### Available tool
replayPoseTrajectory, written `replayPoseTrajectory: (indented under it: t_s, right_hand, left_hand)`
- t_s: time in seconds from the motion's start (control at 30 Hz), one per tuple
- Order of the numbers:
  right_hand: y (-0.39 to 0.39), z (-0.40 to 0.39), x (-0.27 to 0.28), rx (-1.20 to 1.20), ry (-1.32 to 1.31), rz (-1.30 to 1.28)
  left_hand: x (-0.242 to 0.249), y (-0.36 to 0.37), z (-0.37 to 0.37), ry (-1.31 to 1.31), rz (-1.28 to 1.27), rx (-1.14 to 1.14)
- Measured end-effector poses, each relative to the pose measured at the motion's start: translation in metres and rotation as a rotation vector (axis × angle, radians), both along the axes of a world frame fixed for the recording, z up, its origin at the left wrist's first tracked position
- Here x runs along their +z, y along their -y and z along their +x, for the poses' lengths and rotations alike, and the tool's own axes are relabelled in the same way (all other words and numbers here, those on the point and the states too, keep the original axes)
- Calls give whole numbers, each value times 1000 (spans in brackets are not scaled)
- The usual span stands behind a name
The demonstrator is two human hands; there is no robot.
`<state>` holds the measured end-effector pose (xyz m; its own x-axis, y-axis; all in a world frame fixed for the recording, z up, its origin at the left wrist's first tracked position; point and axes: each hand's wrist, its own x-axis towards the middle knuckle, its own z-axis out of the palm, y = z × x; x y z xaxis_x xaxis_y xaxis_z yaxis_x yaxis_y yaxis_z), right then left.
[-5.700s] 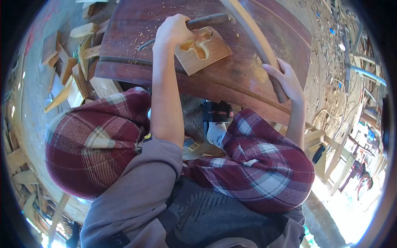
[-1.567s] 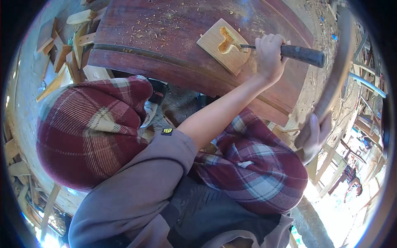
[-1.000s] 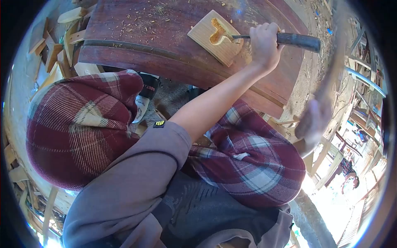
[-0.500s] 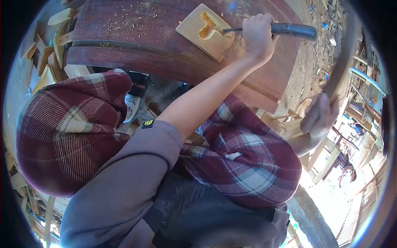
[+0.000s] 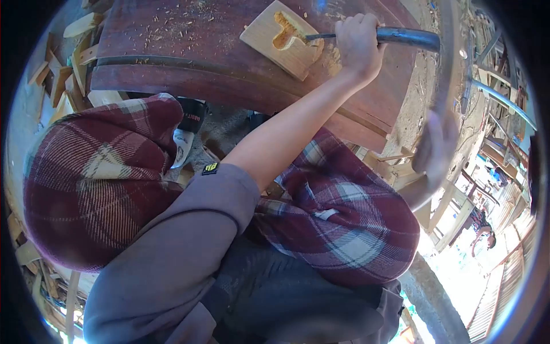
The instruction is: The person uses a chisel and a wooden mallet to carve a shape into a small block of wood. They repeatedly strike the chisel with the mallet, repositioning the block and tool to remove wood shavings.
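My left hand (image 5: 360,49) is wrapped round a chisel (image 5: 409,38) with a dark rounded handle. Its thin blade lies low over a pale wooden block (image 5: 269,49), the tip at the side of a carved recess. Rough golden wood shows in that curved hollow. On the right, my right hand (image 5: 436,143), smeared by motion, grips a long club-like piece of wood (image 5: 446,74). The upper part of this club is right at the butt of the chisel handle.
The block lies on a reddish-brown wooden bench (image 5: 189,34) scattered with shavings (image 5: 200,8). Offcuts (image 5: 60,80) are piled at the left, and more scrap wood (image 5: 401,166) lies beyond my right knee. Far right, another person (image 5: 484,232) is in the background.
The club in my right hand has swung left to the chisel's butt, and my right hand has moved slightly left and up. My left hand stays on the chisel.
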<state>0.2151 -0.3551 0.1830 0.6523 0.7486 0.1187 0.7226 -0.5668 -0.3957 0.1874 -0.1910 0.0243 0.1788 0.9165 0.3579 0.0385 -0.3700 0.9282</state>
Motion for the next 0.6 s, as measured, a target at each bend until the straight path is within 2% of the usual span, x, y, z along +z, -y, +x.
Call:
replayPoseTrajectory:
  t_s: [0.03,0.13,0.2,0.23,0.27,0.33,0.37,0.47,0.5,0.53,0.6]
  right_hand:
    - [-2,4,-10,-56,-165,121]
    - [7,12,6,-132,-134,187]
    - [4,2,16,-135,-301,411]
    - [2,2,16,-134,-307,421]
    - [-5,2,18,-160,-430,453]
    - [-11,11,-1,-263,-252,180]
    - [-19,6,-6,-152,-195,76]
    - [-6,18,-7,-285,-237,22]
    - [-5,20,-1,-272,-272,19]
    - [-1,17,6,-369,-343,52]
    - [-5,14,11,-328,-374,297]
  left_hand:
    - [0,-1,2,-14,-9,2]
    - [-3,-1,7,2,-44,35]
    - [-5,4,7,7,-55,23]
    - [-3,1,10,22,-49,27]
    - [-1,-1,10,14,-57,21]
    - [-2,-4,10,-9,-73,9]
    - [-3,-6,12,-14,-74,16]
    - [-7,-10,18,-31,-77,44]
    - [-6,-8,18,-37,-74,43]
    - [-7,-7,18,-41,-69,39]
    - [-5,-7,18,-35,-61,56]
